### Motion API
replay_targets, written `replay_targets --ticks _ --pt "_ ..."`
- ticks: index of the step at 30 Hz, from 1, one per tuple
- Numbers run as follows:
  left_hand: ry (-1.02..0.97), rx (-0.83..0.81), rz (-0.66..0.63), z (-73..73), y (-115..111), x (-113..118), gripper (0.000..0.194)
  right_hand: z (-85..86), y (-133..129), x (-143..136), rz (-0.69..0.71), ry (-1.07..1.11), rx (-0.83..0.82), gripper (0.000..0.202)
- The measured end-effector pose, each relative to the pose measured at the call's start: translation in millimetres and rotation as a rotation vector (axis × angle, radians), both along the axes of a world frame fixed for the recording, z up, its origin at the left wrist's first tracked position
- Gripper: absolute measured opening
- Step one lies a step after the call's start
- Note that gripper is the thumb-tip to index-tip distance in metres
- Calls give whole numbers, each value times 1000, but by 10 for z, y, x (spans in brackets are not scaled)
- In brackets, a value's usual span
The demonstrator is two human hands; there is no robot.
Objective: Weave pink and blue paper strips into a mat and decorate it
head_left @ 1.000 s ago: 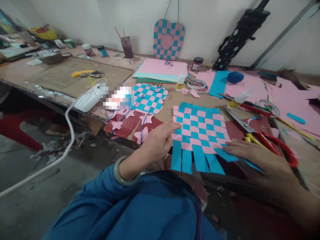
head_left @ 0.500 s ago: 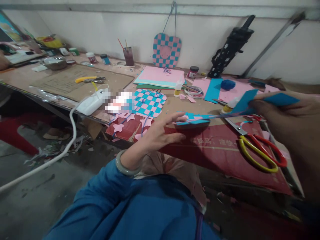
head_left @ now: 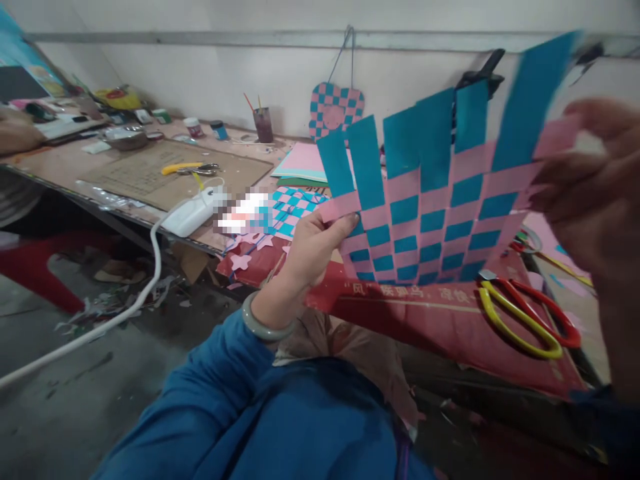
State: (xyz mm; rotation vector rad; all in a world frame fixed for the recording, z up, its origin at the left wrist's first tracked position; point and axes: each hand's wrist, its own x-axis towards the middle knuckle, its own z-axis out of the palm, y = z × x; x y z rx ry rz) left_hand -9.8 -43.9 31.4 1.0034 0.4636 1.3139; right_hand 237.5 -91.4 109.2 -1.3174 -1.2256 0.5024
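Note:
A half-woven checkered sheet (head_left: 407, 207) of pink and blue foam or paper strips is held up over the front of the table, its loose blue strip ends fanning upward. My left hand (head_left: 320, 247) pinches its left edge, thumb on the front. At the right edge, my right hand (head_left: 575, 160) grips the ends of pink strips, with some fingers behind the sheet. Below it, scissors (head_left: 530, 317) with one yellow and one red handle lie on the red cardboard (head_left: 425, 320), blades mostly hidden.
A finished checkered piece (head_left: 293, 210) lies left of the sheet, with pink star cut-outs (head_left: 241, 261) nearby. A white power strip (head_left: 195, 212), yellow-handled pliers (head_left: 187, 169) and paint jars (head_left: 219, 129) stand leftward. Against the wall hangs a checkered bag (head_left: 335, 110). Another person's hand (head_left: 20, 133) shows far left.
The woven sheet was nearly edge-on and low; now it is raised and turned to face me. My left hand has closed on its left edge. My right hand has moved up and right.

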Motion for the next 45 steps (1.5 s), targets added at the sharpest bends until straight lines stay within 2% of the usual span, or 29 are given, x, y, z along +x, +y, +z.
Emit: replay_targets --ticks 4,7,9,12,16,21,24,29,35,41,45 --pt "-13 -91 -39 -37 56 -10 31 -352 -33 98 105 273 -331 37" --pt "60 -139 -47 -137 99 -8 35 -569 -146 58 139 306 -404 41" --pt "93 -141 -68 -181 115 -6 36 -629 -208 9 112 308 -437 38" --pt "101 -151 -93 -189 122 -3 37 -631 -226 -43 81 332 -445 34" --pt "79 -190 -137 -184 88 18 42 -610 -172 -46 20 385 -358 36" --pt "122 -228 -304 -300 3 69 42 -631 -145 -33 -6 402 -253 34" --pt "187 -233 -352 -367 -30 81 40 -635 -146 -26 -56 397 -225 30" --pt "231 -247 -295 -368 -49 68 41 -620 -153 -20 -23 416 -234 31" --pt "216 -256 -322 -338 -63 37 40 -625 -168 -58 54 424 -258 35" --pt "199 -269 -230 -319 -87 -13 35 -655 -227 -148 60 412 -317 37" --pt "210 -224 -195 -318 -103 -87 41 -723 -286 -189 30 457 -363 41"
